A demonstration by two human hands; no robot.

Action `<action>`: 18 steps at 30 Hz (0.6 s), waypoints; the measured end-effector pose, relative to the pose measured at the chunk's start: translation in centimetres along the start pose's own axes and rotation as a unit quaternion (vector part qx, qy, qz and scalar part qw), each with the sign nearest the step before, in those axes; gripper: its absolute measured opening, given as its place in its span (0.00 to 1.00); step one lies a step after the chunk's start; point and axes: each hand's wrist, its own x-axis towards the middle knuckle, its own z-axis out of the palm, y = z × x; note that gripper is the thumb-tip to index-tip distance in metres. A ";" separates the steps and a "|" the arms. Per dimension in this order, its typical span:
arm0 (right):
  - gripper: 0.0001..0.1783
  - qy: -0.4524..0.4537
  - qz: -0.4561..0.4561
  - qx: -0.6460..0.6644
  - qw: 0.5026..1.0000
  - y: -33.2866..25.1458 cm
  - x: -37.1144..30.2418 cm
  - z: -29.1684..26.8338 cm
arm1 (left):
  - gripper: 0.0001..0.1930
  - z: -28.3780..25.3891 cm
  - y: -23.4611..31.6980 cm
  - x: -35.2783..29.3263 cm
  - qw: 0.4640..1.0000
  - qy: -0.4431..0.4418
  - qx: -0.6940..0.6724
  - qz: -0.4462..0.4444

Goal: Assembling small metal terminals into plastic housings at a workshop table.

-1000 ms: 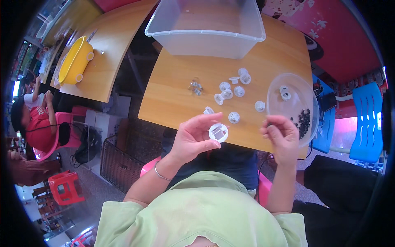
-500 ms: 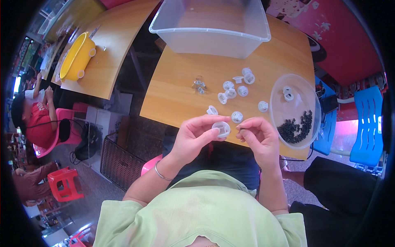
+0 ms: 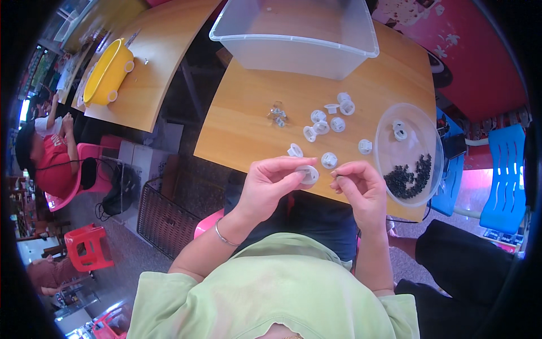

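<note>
Between the thumb and fingers of my left hand [image 3: 270,183] is a round white plastic part [image 3: 307,175]. My right hand [image 3: 362,189] is closed in a pinch just to the right of it, apart from the part. Something small and dark shows at those fingertips, too small to name. Several similar white parts [image 3: 320,127] lie loose on the table beyond my hands. A clear round tray [image 3: 418,120] on the right holds a few white parts [image 3: 400,131] and a heap of small black pieces [image 3: 402,182].
A large translucent bin [image 3: 293,53] stands at the table's far side. Small shiny metal pieces [image 3: 278,116] lie left of the white parts. Another table with a yellow tub [image 3: 107,76] is at the left, near a seated person in red [image 3: 56,164]. Blue chairs [image 3: 505,175] stand at right.
The white part in my left hand has tilted, showing less of its round face. Both hands stay close together; the whole view has shifted slightly.
</note>
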 end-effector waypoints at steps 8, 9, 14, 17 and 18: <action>0.08 0.008 -0.008 -0.009 1.000 0.3 0.1 -0.1 | 0.10 -0.5 -0.6 0.2 1.000 -0.001 0.012 0.012; 0.08 0.008 -0.001 -0.008 1.000 0.2 0.1 0.0 | 0.11 -0.6 -0.6 0.3 1.000 0.001 0.018 0.013; 0.08 0.010 0.028 0.035 0.999 -0.2 0.3 0.1 | 0.14 0.0 0.2 0.1 0.999 0.015 0.036 -0.036; 0.09 0.001 0.032 0.060 0.998 0.2 0.2 -0.4 | 0.19 0.2 0.4 0.0 0.998 0.000 0.057 -0.030; 0.09 -0.004 0.035 0.081 0.996 0.4 0.2 -0.5 | 0.20 0.2 0.4 -0.1 0.998 -0.017 0.059 -0.021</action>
